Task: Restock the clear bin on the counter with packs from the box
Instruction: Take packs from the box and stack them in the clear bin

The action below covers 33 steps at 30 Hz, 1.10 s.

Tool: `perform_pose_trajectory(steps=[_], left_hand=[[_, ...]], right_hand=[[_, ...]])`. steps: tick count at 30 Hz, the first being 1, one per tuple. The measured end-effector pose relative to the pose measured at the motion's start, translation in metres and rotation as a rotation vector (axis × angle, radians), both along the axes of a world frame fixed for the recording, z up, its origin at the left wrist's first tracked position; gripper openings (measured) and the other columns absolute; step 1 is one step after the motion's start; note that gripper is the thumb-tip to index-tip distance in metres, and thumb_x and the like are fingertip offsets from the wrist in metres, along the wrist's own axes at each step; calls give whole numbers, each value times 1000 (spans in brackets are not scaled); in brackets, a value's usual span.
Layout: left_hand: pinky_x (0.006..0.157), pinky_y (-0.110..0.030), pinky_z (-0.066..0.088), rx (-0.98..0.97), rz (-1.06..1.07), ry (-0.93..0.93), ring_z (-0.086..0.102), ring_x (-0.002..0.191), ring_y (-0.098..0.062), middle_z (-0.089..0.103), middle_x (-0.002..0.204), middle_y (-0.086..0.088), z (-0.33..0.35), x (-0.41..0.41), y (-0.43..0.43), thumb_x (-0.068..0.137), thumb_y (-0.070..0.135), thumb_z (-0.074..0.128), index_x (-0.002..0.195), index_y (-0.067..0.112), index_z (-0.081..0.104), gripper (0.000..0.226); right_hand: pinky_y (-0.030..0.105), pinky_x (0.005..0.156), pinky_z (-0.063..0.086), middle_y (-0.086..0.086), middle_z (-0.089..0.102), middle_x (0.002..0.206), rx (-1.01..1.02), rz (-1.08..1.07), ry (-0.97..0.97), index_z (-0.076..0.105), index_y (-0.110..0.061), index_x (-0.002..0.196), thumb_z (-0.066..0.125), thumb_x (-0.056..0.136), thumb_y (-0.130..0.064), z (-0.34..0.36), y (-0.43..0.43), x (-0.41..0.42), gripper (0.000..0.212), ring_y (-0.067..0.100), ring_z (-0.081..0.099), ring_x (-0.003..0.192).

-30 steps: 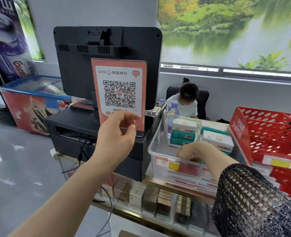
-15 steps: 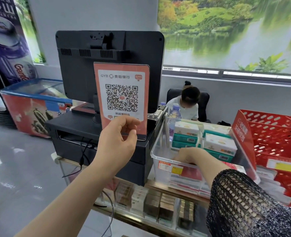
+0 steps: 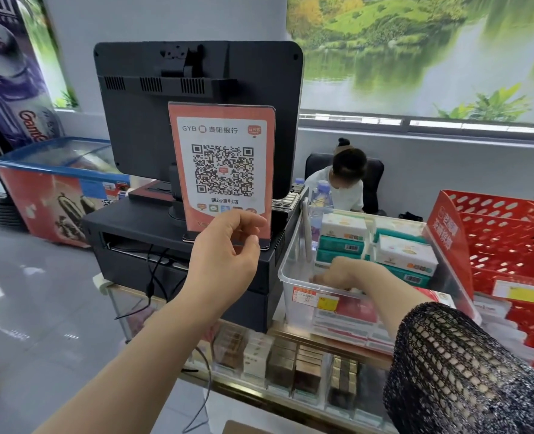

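clear bin [image 3: 287, 277] on counter [image 3: 293, 335], packs [image 3: 408, 253] stacked at back. right hand [image 3: 340, 272] low inside bin, placing step, grip not visible. left hand [image 3: 225, 249] loosely curled, empty. next likely: reach box for another pack.

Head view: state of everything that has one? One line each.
clear bin, open-topped, partly filled
packs, stacked at the bin's back
QR code sign, upright on its stand
chest freezer, lid shut
left hand, raised before the sign, loosely curled, holding nothing
right hand, down inside the bin, grip unclear
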<state>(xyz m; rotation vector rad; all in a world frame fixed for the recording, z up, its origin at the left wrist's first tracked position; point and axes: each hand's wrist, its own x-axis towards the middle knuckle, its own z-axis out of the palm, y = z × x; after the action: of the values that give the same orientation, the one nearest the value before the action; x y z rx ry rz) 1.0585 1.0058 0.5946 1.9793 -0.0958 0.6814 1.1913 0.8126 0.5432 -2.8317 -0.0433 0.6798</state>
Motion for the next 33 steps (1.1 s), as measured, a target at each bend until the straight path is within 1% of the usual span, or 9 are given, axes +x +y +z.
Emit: perform_pose_trajectory(steps=[3, 7, 9, 12, 14, 19, 25, 29, 33], left_hand=[[66, -7, 46, -1, -19, 11, 58, 76, 5, 64, 87, 17, -1, 2, -3, 89, 4, 57, 95, 28, 64, 25], [63, -11, 46, -26, -57, 24, 56, 72, 7, 63, 84, 15, -3, 1, -3, 90, 5, 56, 93, 31, 61, 27], [64, -11, 45, -41, -77, 18, 56, 71, 7, 63, 84, 15, -5, -1, -1, 90, 4, 56, 94, 29, 62, 26], [67, -14, 45, -60, -95, 10, 55, 70, 5, 63, 84, 14, -11, -4, 2, 89, 5, 57, 96, 25, 64, 22], [68, -17, 46, -72, -107, 14, 55, 69, 3, 63, 84, 13, -16, -6, 4, 88, 6, 57, 96, 25, 64, 21], [66, -17, 49, -53, -125, 5, 56, 67, 5, 64, 83, 13, -26, -18, 9, 87, 9, 59, 98, 26, 63, 21], [72, -16, 50, 41, -153, 65, 60, 79, -2, 64, 88, 14, -71, -51, 15, 89, 12, 59, 101, 26, 63, 19], [70, -12, 50, 95, -173, 160, 60, 81, 0, 64, 91, 13, -143, -78, 14, 89, 10, 59, 101, 22, 63, 17], [62, -15, 49, 75, -175, 293, 59, 73, -2, 66, 84, 10, -245, -102, 7, 88, 5, 58, 93, 23, 64, 20]], right_hand=[[41, 100, 43, 13, 56, 129, 133, -73, -213, 49, -3, 131, 55, 90, -45, 12, 2, -1, 59, 31, 52, 118], [28, 70, 44, 9, 63, 92, 378, -151, -432, 65, -7, 101, 49, 94, -38, 37, 13, -22, 35, 22, 57, 83], [26, 66, 43, 9, 63, 93, 603, -205, -518, 67, -10, 104, 45, 97, -34, 45, 23, -42, 33, 20, 55, 82], [35, 92, 48, 3, 61, 113, 908, -255, -617, 58, -16, 123, 40, 99, -32, 50, 44, -73, 34, 18, 57, 104], [44, 100, 46, 2, 57, 123, 1034, -267, -663, 52, -17, 129, 40, 98, -33, 49, 59, -92, 37, 19, 56, 113], [49, 96, 48, -4, 58, 110, 1138, -229, -677, 50, -16, 130, 40, 97, -33, 43, 82, -130, 38, 18, 60, 105], [34, 76, 53, 2, 59, 112, 1256, -206, -679, 53, -17, 119, 37, 101, -22, 10, 83, -175, 25, 8, 64, 84], [28, 70, 54, 5, 62, 106, 1212, -148, -678, 55, -18, 109, 39, 100, -18, -55, 77, -207, 18, 10, 66, 81], [37, 79, 54, -2, 63, 101, 1185, -181, -534, 56, -27, 102, 41, 97, -26, -161, 66, -234, 15, 15, 65, 89]])
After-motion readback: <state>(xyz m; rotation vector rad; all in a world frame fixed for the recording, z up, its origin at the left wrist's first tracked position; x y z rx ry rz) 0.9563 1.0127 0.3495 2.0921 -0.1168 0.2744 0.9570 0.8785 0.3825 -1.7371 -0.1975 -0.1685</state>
